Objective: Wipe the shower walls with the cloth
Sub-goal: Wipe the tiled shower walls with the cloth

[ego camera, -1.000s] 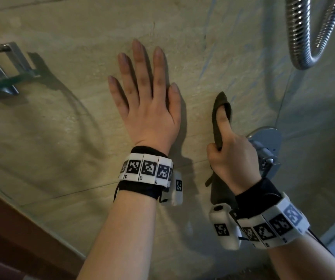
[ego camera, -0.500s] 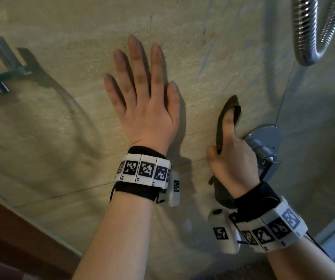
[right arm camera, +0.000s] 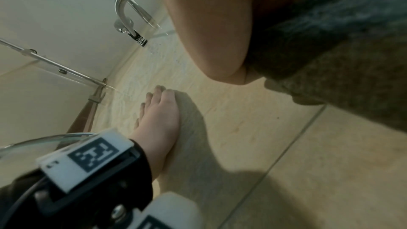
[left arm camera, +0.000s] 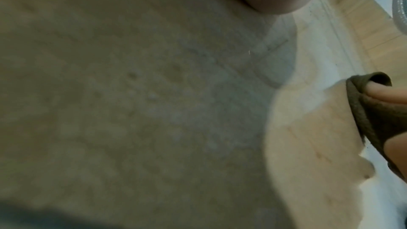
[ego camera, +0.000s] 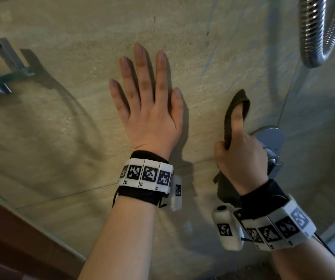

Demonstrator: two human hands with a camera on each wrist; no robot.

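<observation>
Beside cloth (ego camera: 228, 120): mixer plate (ego camera: 273, 138), hose (ego camera: 312, 31)

At the top right I see a ribbed metal shower hose (ego camera: 312, 33) that hangs in a loop. Below it, a round chrome mixer valve (ego camera: 271, 138) is fixed near the corner. On the far left I see a glass shelf (ego camera: 3, 77) in a metal bracket (ego camera: 7, 51). From the right wrist I see a glass door edge (right arm camera: 44, 138).
</observation>
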